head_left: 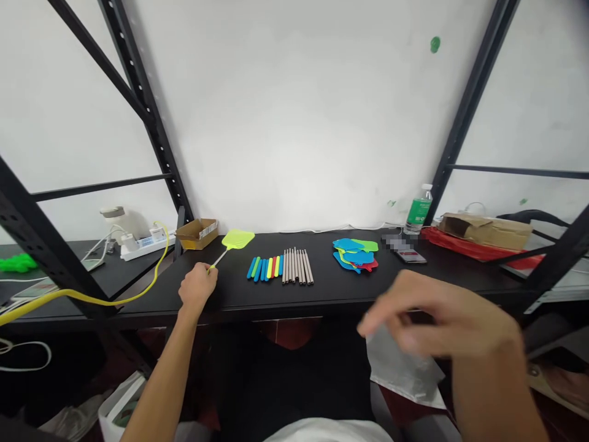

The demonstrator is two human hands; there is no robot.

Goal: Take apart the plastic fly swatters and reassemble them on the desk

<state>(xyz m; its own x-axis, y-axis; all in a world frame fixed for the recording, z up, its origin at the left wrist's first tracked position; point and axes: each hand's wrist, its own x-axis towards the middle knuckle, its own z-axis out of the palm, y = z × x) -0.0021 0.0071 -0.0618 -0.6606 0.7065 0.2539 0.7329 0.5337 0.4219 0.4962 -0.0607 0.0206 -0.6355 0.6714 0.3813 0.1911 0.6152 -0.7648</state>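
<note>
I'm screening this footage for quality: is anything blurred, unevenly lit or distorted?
Head view: the right hand is blurred, the left hand sharper; head view: the wall is brightest near its middle; head view: the shelf posts splay upward, perhaps from lens distortion; head view: pixelation beside the phone.

The left arm (161, 383) stretches forward, the left hand (199, 287) closed, the blurred right hand (435, 310) loosely curled.

From here the right hand (464, 319) is a blur; the left hand (197, 286) hides the yellow swatter (238, 239)'s near end.
</note>
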